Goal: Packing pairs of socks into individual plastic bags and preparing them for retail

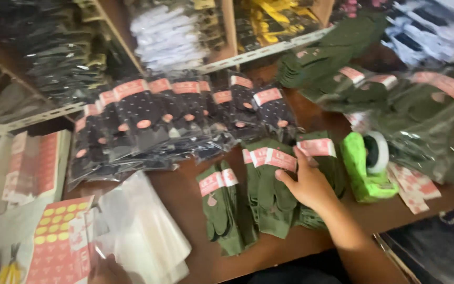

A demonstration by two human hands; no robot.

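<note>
My right hand (307,185) rests flat on a stack of green gloves with pink label bands (271,179) on the brown table, fingers spread over the top pair. Another pair of green gloves (220,202) lies just to the left of it. My left hand (109,271) shows only at the bottom edge, under a pile of clear plastic bags (143,226); its fingers are hidden. A bright green tape dispenser (366,165) with a roll stands right of my right hand.
Bagged dark dotted gloves (174,121) lie in a row behind. Bagged green gloves (426,121) are piled at the right. Pink sticker sheets (59,236) lie at the left. Shelves (258,52) with packed goods stand at the back.
</note>
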